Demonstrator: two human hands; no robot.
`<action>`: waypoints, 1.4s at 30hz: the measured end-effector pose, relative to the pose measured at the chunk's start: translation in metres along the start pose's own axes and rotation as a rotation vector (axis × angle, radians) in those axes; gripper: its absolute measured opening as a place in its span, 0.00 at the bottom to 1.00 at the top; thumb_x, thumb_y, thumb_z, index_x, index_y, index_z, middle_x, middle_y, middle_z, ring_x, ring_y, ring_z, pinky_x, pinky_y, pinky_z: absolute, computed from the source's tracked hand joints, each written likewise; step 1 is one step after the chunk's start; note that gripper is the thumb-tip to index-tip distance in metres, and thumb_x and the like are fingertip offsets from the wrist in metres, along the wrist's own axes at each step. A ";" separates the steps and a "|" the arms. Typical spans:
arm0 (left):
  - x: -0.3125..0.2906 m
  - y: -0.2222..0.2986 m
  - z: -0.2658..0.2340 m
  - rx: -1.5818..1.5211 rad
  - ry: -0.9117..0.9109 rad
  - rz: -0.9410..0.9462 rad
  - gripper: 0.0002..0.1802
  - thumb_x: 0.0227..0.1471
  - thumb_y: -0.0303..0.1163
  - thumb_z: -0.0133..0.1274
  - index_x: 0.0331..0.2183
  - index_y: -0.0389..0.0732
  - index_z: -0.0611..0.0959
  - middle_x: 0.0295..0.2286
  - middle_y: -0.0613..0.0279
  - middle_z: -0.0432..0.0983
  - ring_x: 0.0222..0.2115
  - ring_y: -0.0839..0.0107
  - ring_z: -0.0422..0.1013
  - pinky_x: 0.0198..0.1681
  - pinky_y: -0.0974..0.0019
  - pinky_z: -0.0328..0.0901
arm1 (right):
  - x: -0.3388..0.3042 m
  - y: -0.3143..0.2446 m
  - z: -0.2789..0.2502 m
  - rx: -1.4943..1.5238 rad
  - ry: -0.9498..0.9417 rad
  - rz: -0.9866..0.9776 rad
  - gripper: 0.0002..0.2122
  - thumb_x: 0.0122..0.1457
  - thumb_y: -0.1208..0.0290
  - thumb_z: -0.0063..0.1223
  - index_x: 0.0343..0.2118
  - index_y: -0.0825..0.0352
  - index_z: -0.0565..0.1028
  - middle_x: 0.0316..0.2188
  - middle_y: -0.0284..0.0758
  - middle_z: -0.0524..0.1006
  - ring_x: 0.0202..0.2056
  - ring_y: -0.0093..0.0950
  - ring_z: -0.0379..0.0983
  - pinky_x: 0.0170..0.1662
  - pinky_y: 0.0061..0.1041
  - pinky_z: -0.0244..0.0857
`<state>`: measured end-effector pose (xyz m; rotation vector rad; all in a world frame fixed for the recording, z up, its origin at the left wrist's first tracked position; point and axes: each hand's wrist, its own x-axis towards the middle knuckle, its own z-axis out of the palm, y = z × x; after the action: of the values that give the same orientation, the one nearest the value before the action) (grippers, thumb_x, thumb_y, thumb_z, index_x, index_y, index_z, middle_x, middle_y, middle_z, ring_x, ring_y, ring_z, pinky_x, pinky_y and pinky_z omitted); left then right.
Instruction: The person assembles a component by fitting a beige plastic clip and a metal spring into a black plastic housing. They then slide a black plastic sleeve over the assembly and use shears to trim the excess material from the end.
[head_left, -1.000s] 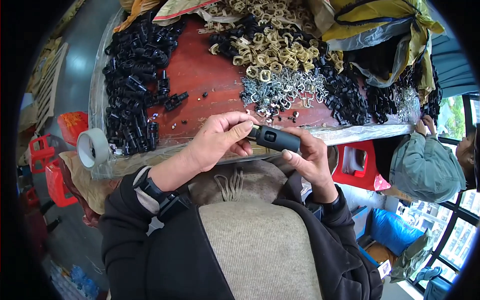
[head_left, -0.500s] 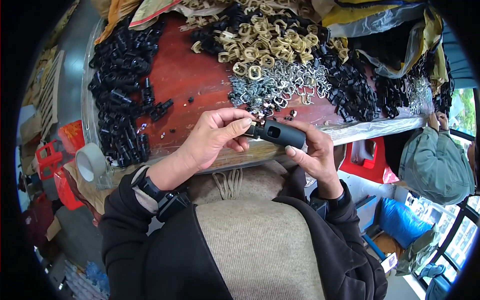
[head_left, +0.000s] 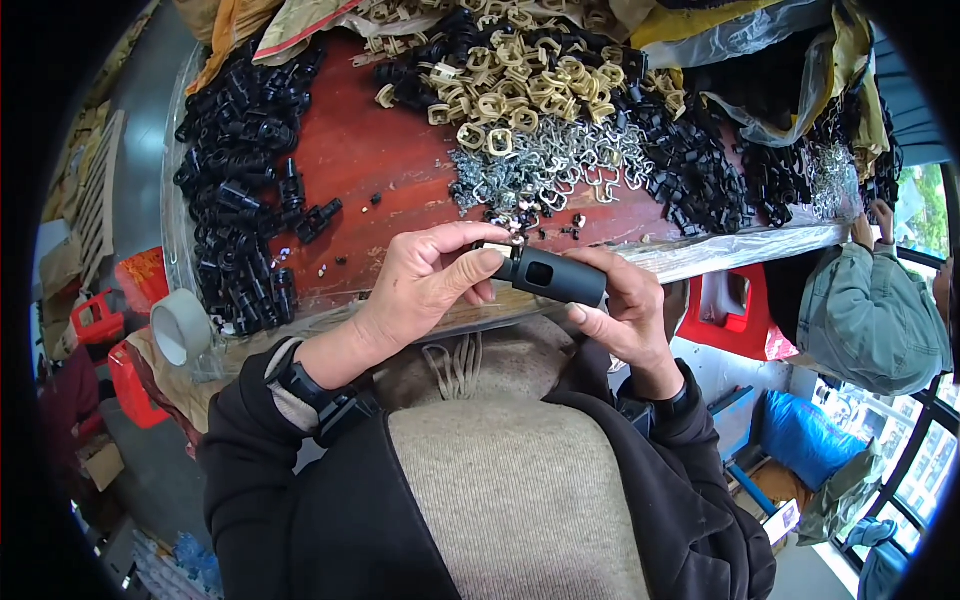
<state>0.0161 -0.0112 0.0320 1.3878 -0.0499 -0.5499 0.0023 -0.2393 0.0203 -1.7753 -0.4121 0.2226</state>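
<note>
Over the table's near edge, a black cylindrical housing [head_left: 565, 278] with an oblong window lies sideways between my hands. Its right end sits in my right hand [head_left: 632, 312], thumb below and fingers behind. At the other end, my left hand [head_left: 432, 285] pinches a small black fitting with a pale beige clip [head_left: 497, 250] on it. The fitting meets the housing's left end; how deep it sits is hidden by my fingers. Just beyond my hands are heaps of bent metal wire clips [head_left: 600, 160] and beige square-ring clips [head_left: 500, 95].
Black tubular fittings [head_left: 235, 200] cover the left of the red table [head_left: 385, 170]. Small black parts [head_left: 700, 185] are heaped at right, near a plastic-lined sack [head_left: 780, 130]. A tape roll [head_left: 181, 327] stands at the left corner. A red stool [head_left: 735, 315] and a co-worker's green sleeve [head_left: 850, 305] are at right.
My left thumb and fingers have shifted slightly on the small fitting, and the beige clip shows more plainly. The housing stays in my right hand. The whole view has moved a little.
</note>
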 end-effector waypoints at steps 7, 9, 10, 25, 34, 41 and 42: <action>-0.020 0.000 0.002 0.072 0.025 0.134 0.18 0.51 0.37 0.47 0.39 0.33 0.73 0.25 0.63 0.72 0.21 0.80 0.69 0.24 0.78 0.65 | -0.003 -0.025 0.005 -0.185 -0.061 -0.103 0.22 0.43 0.69 0.59 0.40 0.77 0.68 0.34 0.39 0.73 0.36 0.26 0.69 0.41 0.21 0.61; -0.024 0.000 0.001 0.086 0.023 0.208 0.17 0.51 0.37 0.47 0.39 0.33 0.74 0.24 0.63 0.72 0.21 0.81 0.69 0.24 0.78 0.65 | -0.004 -0.027 0.007 -0.177 -0.077 -0.084 0.22 0.43 0.69 0.59 0.40 0.77 0.68 0.35 0.39 0.72 0.36 0.26 0.69 0.41 0.21 0.61; -0.025 0.000 0.000 0.084 0.028 0.211 0.17 0.51 0.37 0.47 0.39 0.33 0.74 0.24 0.63 0.72 0.21 0.81 0.69 0.24 0.78 0.65 | -0.005 -0.026 0.008 -0.134 -0.077 -0.073 0.23 0.43 0.68 0.59 0.40 0.77 0.68 0.35 0.39 0.72 0.36 0.26 0.69 0.41 0.21 0.61; 0.005 -0.011 -0.002 0.083 0.061 0.122 0.16 0.53 0.36 0.44 0.40 0.33 0.73 0.29 0.62 0.71 0.23 0.80 0.69 0.26 0.78 0.65 | 0.013 0.005 0.002 -0.005 -0.045 -0.008 0.24 0.44 0.67 0.59 0.42 0.77 0.67 0.36 0.41 0.72 0.37 0.26 0.69 0.42 0.22 0.61; 0.004 -0.012 0.000 0.095 0.062 0.166 0.16 0.53 0.35 0.43 0.40 0.33 0.73 0.32 0.60 0.69 0.25 0.79 0.69 0.27 0.78 0.66 | 0.017 -0.003 0.000 -0.128 0.003 -0.142 0.21 0.43 0.66 0.59 0.39 0.72 0.69 0.31 0.42 0.73 0.30 0.34 0.71 0.35 0.26 0.63; -0.010 -0.002 -0.001 0.435 0.089 0.494 0.14 0.52 0.31 0.45 0.38 0.33 0.74 0.30 0.60 0.70 0.23 0.79 0.69 0.25 0.78 0.65 | 0.007 -0.015 0.011 -0.286 0.037 -0.333 0.21 0.44 0.66 0.59 0.40 0.72 0.68 0.31 0.42 0.73 0.30 0.36 0.70 0.34 0.26 0.63; -0.013 -0.001 0.000 0.435 0.092 0.503 0.14 0.52 0.31 0.45 0.38 0.33 0.74 0.30 0.60 0.70 0.23 0.79 0.69 0.25 0.78 0.65 | 0.005 -0.018 0.013 -0.287 0.034 -0.294 0.21 0.44 0.66 0.58 0.40 0.73 0.68 0.31 0.42 0.73 0.30 0.33 0.70 0.35 0.25 0.63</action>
<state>0.0045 -0.0058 0.0347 1.7429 -0.4537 -0.0497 -0.0011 -0.2224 0.0345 -1.9665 -0.7014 -0.0794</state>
